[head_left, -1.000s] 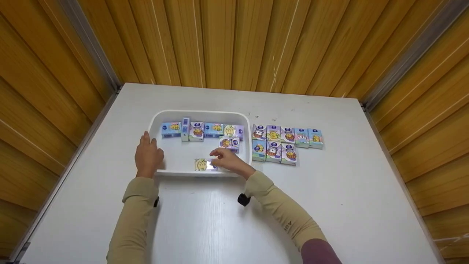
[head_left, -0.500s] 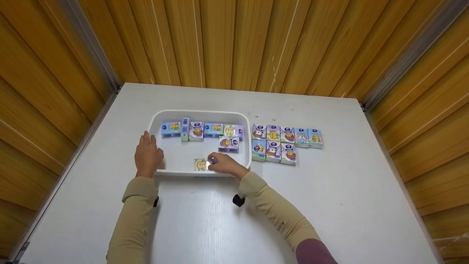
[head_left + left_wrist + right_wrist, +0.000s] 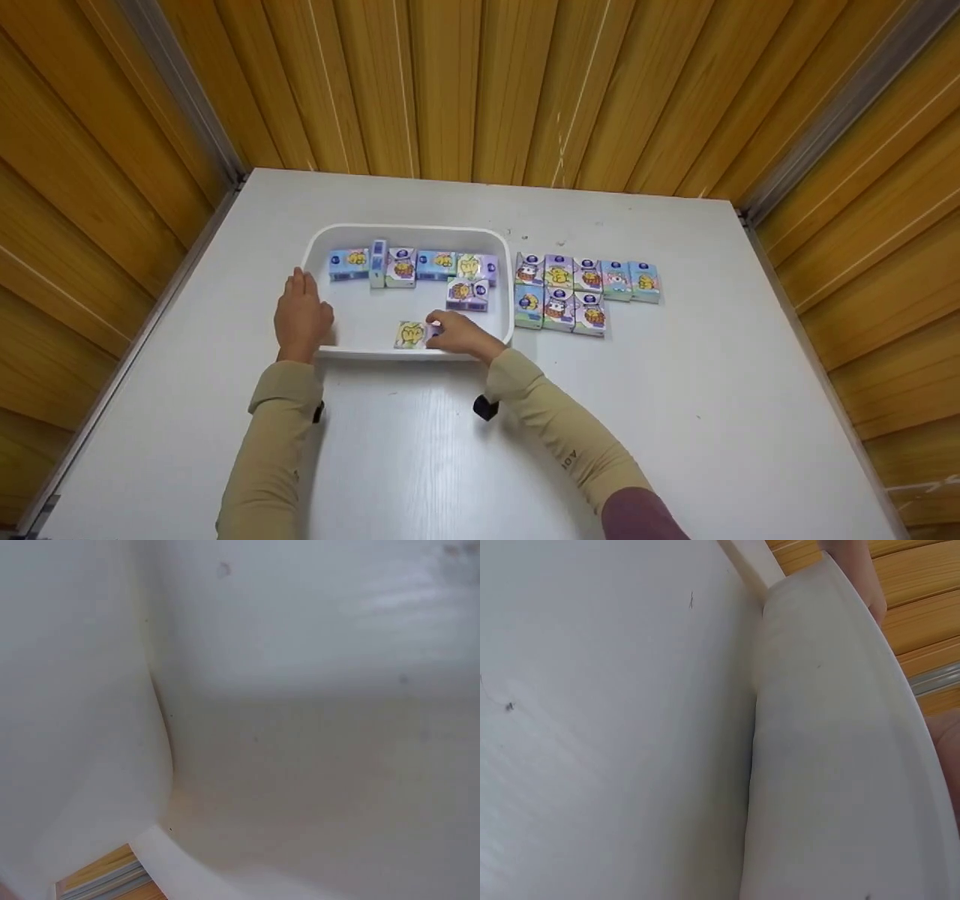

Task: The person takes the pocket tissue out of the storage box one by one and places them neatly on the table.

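In the head view, my left hand (image 3: 300, 319) lies over the front left corner of a white plastic tray (image 3: 412, 228), fingers stretched along the left rim and thumb toward the inside. My right hand (image 3: 463, 334) reaches over the front rim and pinches the right end of a yellow-and-purple tissue pack (image 3: 410, 335) with a cartoon print. That pack lies flat close to the front wall, its right end hidden by the fingers. The wrist views show mostly the tray's outer wall (image 3: 825, 727) and the white table; part of a hand (image 3: 855, 574) shows beyond the wall in the right wrist view.
Several more tissue packs (image 3: 436, 264) line the tray's back side, with a purple one (image 3: 467, 294) in front of them at the right. Outside, against the tray's right wall, packs (image 3: 559, 309) lie in two rows on the white table (image 3: 675, 390). Wooden panels (image 3: 517, 90) enclose the table.
My right hand has come left and down, and its fingers have closed on the end of the yellow-and-purple tissue pack. The left hand stays at the tray corner.
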`<state>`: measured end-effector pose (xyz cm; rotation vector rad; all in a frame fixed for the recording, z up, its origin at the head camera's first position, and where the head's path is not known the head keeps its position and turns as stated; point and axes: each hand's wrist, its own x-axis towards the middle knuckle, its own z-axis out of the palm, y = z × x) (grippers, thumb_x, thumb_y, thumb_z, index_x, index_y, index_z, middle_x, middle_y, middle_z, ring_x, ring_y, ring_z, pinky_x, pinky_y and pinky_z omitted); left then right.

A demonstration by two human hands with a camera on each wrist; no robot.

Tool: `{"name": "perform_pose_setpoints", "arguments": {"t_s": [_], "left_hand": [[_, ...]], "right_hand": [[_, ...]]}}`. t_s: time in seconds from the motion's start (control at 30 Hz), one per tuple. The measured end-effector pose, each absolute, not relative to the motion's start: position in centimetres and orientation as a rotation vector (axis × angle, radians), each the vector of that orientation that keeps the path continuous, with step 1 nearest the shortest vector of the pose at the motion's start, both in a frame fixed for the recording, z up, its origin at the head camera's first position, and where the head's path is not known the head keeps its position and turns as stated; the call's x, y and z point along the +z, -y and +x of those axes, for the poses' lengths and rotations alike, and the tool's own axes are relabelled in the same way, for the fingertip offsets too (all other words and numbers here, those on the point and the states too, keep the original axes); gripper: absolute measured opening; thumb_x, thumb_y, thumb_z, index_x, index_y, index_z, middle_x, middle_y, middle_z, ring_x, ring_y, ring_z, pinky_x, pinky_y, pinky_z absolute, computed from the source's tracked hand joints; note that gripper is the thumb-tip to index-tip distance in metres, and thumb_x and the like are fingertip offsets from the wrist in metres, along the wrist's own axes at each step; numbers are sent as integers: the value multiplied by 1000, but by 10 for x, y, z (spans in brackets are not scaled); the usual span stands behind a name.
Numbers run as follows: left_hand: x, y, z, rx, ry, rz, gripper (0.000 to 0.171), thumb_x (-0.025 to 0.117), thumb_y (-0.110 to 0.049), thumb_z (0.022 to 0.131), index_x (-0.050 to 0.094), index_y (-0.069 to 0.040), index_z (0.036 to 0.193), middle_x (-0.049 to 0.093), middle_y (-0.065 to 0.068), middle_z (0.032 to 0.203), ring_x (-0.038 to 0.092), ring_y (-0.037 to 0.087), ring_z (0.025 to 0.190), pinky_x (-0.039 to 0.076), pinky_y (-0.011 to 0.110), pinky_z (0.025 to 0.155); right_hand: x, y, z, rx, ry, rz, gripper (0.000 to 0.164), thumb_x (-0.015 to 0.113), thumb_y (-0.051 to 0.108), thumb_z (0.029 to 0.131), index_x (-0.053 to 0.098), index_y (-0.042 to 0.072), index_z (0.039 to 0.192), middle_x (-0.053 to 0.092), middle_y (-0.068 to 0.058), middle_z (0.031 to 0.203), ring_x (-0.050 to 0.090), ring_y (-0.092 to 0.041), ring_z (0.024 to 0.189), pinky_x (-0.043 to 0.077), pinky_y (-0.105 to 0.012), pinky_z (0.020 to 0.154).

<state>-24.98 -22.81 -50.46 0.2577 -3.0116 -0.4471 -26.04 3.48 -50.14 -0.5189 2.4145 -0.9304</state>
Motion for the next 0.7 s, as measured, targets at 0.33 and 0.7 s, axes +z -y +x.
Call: {"name": "perform_pose_setpoints", "arguments": {"t_s": [0.33,0.7], "left_hand": [[-505,228,-252,-454,3035,299,62,45,-13,85,20,10,136,15,25,144,17,39,132,22,48,106],[-504,228,-250,-457,2998,262,61,47,-12,83,24,11,134,18,26,143,20,40,130,27,51,103]], "right_hand": [[-503,-37,-265,-915,-2439,-391,50,67,28,71,56,-1,111,61,-11,105,56,-21,92,47,-30,81],[-503,-41,-265,-1006,-2333,-340,41,72,31,67,54,4,92,55,-4,84,50,-15,73,44,-25,62]]}}
